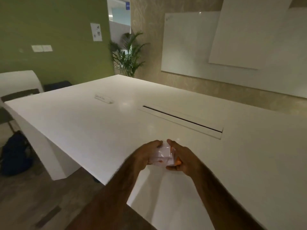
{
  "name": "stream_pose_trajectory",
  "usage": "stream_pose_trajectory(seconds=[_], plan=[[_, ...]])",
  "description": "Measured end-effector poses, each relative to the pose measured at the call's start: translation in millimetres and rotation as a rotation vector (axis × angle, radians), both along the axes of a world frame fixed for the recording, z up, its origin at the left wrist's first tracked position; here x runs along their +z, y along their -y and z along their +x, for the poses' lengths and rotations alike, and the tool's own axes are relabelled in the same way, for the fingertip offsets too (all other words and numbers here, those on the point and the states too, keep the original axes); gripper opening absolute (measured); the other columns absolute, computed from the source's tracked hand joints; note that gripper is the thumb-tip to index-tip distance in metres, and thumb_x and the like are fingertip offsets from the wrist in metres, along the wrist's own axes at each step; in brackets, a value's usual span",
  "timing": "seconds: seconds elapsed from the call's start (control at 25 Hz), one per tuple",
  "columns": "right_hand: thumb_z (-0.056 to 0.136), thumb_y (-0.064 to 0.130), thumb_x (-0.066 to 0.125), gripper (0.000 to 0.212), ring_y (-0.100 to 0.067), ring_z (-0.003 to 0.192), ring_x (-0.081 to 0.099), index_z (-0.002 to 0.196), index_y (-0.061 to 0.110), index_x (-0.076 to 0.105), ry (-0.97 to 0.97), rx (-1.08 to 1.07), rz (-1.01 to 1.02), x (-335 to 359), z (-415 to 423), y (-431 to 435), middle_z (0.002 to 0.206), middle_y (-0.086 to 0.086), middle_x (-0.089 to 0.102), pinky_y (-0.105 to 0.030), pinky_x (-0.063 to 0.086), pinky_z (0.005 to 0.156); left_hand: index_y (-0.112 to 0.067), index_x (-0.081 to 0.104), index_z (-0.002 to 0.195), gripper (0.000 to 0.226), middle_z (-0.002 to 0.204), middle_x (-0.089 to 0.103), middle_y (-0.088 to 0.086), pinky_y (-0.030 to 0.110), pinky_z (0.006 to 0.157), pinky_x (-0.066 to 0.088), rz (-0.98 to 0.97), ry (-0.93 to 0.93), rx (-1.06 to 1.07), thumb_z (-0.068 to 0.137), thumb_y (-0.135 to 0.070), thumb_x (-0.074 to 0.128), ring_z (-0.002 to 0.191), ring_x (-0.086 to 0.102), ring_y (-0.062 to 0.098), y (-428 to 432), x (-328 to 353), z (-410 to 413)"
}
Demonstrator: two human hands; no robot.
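A wide white table (93,123) fills most of the view, its left corner running out over a wood floor. Behind it a glossy whiteboard (187,45) hangs on the patterned wall, and a palm plant (129,55) stands just beyond the table's far corner, beside a green wall (49,30). A dark blue backpack (15,153) sits on the floor at the far left, near the table's leg. A long narrow cable slot (182,118) is cut into the tabletop, and a small flat white unit (103,97) lies well apart from it toward the far edge.

Both hands meet over the near part of the table. The left hand (146,155) curls its fingers round one side of a small white block (163,154), and the right hand (181,161) clamps the other side — fingertips over its far edge, thumb under the near corner.

The block is roughly cube-shaped, pale and wrapped in clear, crinkled film that catches the light (motion blur softens its edges). An orange piece (178,161) shows at its right side, against the right palm. Whether the block rests on the tabletop or is held just above it cannot be told.
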State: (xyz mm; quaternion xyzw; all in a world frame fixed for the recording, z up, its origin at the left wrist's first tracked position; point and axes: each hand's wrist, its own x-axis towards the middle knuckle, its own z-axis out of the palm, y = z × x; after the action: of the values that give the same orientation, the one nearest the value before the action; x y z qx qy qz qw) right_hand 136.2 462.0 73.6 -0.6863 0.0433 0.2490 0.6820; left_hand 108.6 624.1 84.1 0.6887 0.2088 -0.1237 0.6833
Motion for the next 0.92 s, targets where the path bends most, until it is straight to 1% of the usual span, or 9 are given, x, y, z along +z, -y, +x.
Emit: stream_pose_trajectory(seconds=[0.08, 0.2, 0.36, 0.44, 0.56, 0.72, 0.76, 0.84, 0.92], plan=[[0.081, 0.056, 0.073, 0.051, -0.029, 0.083, 0.077, 0.107, 0.012, 0.073, 0.004, 0.041, 0.023, -0.7, 6.4, -40.1, 0.096, -0.010, 0.078, -0.043, 0.062, 0.070, -0.019, 0.067, 0.104, 0.031, 0.113, 0.068, 0.005, 0.031, 0.074, 0.053, 0.023, -0.045, 0.101, 0.092, -0.048, 0.064, 0.098, 0.065, 0.022, -37.4, 5.2, -4.4], [0.083, 0.054, 0.072, 0.046, -0.027, 0.076, 0.077, 0.107, 0.013, 0.072, 0.015, 0.093, 0.074, 3.8, 18.4, -109.3, 0.095, -0.009, 0.078, -0.039, 0.061, 0.065, -0.022, 0.070, 0.107, 0.035, 0.113, 0.071, 0.004, 0.035, 0.081, 0.052, 0.041, -0.046, 0.181, 0.086, -0.050, 0.068, 0.103, 0.067, 0.025, -103.7, 9.4, -3.8], [0.085, 0.051, 0.072, 0.041, -0.027, 0.074, 0.075, 0.104, 0.014, 0.073, 0.035, 0.127, 0.115, 17.2, 39.2, -224.4, 0.091, -0.008, 0.079, -0.039, 0.061, 0.066, -0.019, 0.069, 0.112, 0.042, 0.111, 0.073, 0.005, 0.035, 0.078, 0.054, 0.047, 0.028, 0.253, 0.083, -0.049, 0.072, 0.104, 0.069, 0.027, -215.3, 19.7, 6.1], [0.085, 0.049, 0.073, 0.039, -0.028, 0.075, 0.075, 0.101, 0.014, 0.073, 0.039, 0.110, 0.125, 21.6, 49.1, -287.6, 0.089, -0.008, 0.079, -0.040, 0.061, 0.067, -0.021, 0.070, 0.110, 0.039, 0.110, 0.074, 0.004, 0.036, 0.081, 0.055, 0.054, 0.066, 0.260, 0.084, -0.049, 0.071, 0.103, 0.069, 0.026, -274.8, 25.5, 14.2], [0.085, 0.050, 0.073, 0.039, -0.028, 0.076, 0.075, 0.101, 0.015, 0.073, 0.035, 0.079, 0.149, 33.0, 65.1, -372.3, 0.091, -0.008, 0.079, -0.040, 0.060, 0.069, -0.025, 0.072, 0.100, 0.029, 0.101, 0.076, -0.001, 0.038, 0.088, 0.056, 0.055, 0.113, 0.250, 0.085, -0.050, 0.070, 0.096, 0.070, 0.021, -356.3, 38.9, 27.1], [0.086, 0.054, 0.069, 0.040, -0.027, 0.079, 0.076, 0.102, 0.018, 0.073, 0.056, 0.020, 0.193, 46.9, 88.6, -469.6, 0.095, -0.005, 0.079, -0.040, 0.059, 0.073, -0.026, 0.073, 0.090, 0.026, 0.079, 0.078, -0.008, 0.028, 0.069, 0.053, 0.051, 0.168, 0.220, 0.090, -0.051, 0.065, 0.081, 0.072, 0.014, -447.5, 62.9, 55.4], [0.087, 0.055, 0.068, 0.039, -0.027, 0.077, 0.076, 0.101, 0.019, 0.074, 0.063, 0.005, 0.203, 49.3, 95.7, -489.7, 0.094, -0.004, 0.079, -0.039, 0.059, 0.072, -0.025, 0.073, 0.090, 0.027, 0.078, 0.077, -0.008, 0.026, 0.066, 0.051, 0.055, 0.169, 0.223, 0.091, -0.051, 0.064, 0.080, 0.071, 0.014, -466.4, 67.0, 64.9], [0.089, 0.055, 0.065, 0.037, -0.024, 0.071, 0.077, 0.097, 0.020, 0.074, 0.081, -0.009, 0.223, 51.0, 111.7, -526.2, 0.090, -0.002, 0.079, -0.035, 0.059, 0.064, -0.024, 0.072, 0.098, 0.028, 0.094, 0.077, -0.003, 0.027, 0.068, 0.051, 0.061, 0.153, 0.212, 0.093, -0.050, 0.062, 0.091, 0.071, 0.017, -501.5, 68.2, 87.5], [0.091, 0.054, 0.063, 0.036, -0.023, 0.067, 0.076, 0.093, 0.020, 0.075, 0.092, -0.036, 0.238, 49.4, 133.5, -555.7, 0.086, -0.003, 0.079, -0.032, 0.057, 0.051, -0.023, 0.071, 0.111, 0.033, 0.111, 0.073, 0.003, 0.031, 0.080, 0.054, 0.070, 0.134, 0.194, 0.095, -0.050, 0.060, 0.107, 0.068, 0.023, -531.5, 64.4, 114.0]])
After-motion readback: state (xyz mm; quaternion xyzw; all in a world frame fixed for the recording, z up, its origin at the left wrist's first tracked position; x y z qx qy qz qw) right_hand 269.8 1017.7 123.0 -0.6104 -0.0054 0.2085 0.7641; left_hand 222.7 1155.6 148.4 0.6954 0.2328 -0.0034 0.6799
